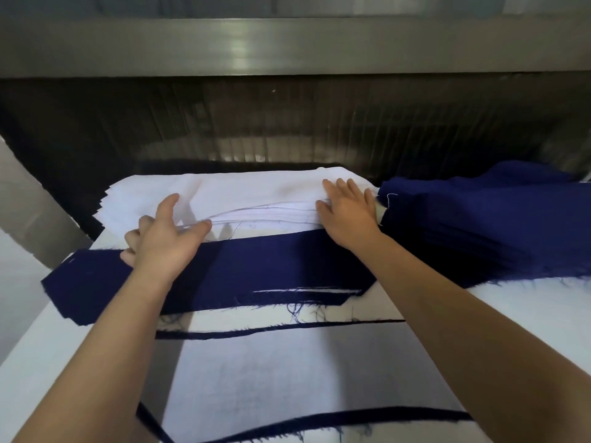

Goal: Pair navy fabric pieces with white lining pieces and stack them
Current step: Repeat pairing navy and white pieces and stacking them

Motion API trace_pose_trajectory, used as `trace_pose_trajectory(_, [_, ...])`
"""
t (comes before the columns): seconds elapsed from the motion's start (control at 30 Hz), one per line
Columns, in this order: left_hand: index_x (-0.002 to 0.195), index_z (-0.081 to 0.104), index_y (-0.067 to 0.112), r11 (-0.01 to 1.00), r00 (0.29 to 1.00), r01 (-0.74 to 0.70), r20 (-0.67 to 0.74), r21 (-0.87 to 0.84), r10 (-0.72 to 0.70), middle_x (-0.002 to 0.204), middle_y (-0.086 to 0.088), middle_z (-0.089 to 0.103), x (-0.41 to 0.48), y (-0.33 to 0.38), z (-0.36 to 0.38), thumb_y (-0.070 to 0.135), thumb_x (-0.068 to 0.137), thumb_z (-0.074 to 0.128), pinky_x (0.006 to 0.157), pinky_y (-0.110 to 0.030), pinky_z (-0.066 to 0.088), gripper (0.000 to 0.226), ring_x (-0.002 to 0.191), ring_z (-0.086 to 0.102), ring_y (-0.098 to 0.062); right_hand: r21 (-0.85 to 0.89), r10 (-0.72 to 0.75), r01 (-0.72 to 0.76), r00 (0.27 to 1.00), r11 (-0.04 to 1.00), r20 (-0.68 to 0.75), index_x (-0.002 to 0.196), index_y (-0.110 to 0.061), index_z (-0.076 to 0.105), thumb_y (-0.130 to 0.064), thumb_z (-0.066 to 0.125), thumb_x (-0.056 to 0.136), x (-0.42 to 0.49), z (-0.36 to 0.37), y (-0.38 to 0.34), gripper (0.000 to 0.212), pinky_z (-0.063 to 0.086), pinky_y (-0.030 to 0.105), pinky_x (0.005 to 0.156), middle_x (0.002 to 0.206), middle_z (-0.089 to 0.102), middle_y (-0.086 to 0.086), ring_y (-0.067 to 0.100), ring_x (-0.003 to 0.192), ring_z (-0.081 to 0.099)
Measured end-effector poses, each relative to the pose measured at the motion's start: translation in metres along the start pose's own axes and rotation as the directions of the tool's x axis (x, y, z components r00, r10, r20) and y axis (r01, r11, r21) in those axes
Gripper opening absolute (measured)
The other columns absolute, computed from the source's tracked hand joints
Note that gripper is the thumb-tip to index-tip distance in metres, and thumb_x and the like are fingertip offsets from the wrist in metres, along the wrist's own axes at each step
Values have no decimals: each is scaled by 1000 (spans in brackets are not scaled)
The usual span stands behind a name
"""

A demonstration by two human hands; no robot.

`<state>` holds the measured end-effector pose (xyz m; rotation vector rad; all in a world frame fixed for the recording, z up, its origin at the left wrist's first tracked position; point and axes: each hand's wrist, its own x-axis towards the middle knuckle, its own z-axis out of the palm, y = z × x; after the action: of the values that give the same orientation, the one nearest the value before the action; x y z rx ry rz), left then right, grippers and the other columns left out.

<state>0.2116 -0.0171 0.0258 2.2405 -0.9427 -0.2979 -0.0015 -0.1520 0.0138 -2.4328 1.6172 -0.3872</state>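
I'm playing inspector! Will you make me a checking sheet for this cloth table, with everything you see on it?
Surface: white table, mostly covered by cloth.
Job's things: white lining stack at the far middle; navy strip lying in front of it; navy pile to the right; paired pieces, white over navy edges, nearest the camera.
Clutter: loose threads on the frayed navy edges.
Grippers: left hand pinches the stack's top sheet at its near edge; right hand rests flat on the stack's right end.
Cables: nothing seen.
Surroundings: metal beam overhead; dark ribbed wall behind.
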Motion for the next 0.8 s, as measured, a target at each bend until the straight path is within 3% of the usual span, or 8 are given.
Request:
trace_pose_trajectory(0.13, [142, 40, 28, 996, 994, -77, -87, -53, 72, 141, -6, 37, 2, -2, 3, 40, 90, 59, 108, -48, 20, 56, 130, 28, -33, -89, -43, 39, 998, 995, -43, 148, -19, 20, -29, 30, 97, -1, 3, 1, 52, -5, 45, 114, 156, 17, -2, 16, 145, 4])
trace_pose_trajectory(0.23, [143, 38, 22, 976, 980, -148, -158, -159, 123, 145, -3, 34, 0, -2, 2, 31, 91, 61, 112, -50, 25, 58, 132, 28, -30, -35, -17, 14, 996, 999, -93, 148, -22, 22, -24, 37, 94, -5, -1, 1, 56, 3, 46, 112, 156, 20, -5, 18, 144, 8])
trace_pose_trajectory(0.33, [144, 37, 21, 945, 965, -200, -217, -257, 145, 147, 0, 32, -2, -5, -1, 26, 91, 62, 112, -43, 28, 59, 136, 29, -26, 78, -17, 36, 972, 996, -234, 144, -24, 34, -19, 44, 93, -13, -8, 3, 52, 15, 40, 104, 151, 32, -6, 22, 135, 22])
trace_pose_trajectory(0.5, [143, 37, 27, 907, 961, -215, -242, -363, 131, 154, 3, 24, -11, -10, -8, 28, 91, 63, 108, -32, 30, 58, 140, 28, -18, 199, -50, 166, 875, 966, -482, 124, -16, 61, -11, 50, 94, -28, -24, 7, 33, 28, 28, 92, 131, 57, -3, 22, 108, 43])
trace_pose_trajectory(0.67, [140, 41, 26, 880, 960, -230, -242, -415, 137, 141, 11, 32, -32, -16, -13, 25, 93, 61, 92, -25, 40, 51, 120, 45, -7, 304, 6, 153, 885, 940, -465, 122, -12, 62, -14, 47, 97, -55, -40, 15, 29, 37, 19, 88, 139, 46, -5, 15, 113, 51])
trace_pose_trajectory(0.8, [139, 44, 21, 880, 974, -203, -178, -430, 138, 135, 6, 40, -60, -20, -14, 19, 94, 60, 98, -31, 44, 49, 114, 52, -10, 354, 42, 111, 917, 929, -396, 122, -13, 62, -14, 47, 97, -83, -47, 25, 29, 48, 31, 90, 147, 36, -6, 23, 103, 60])
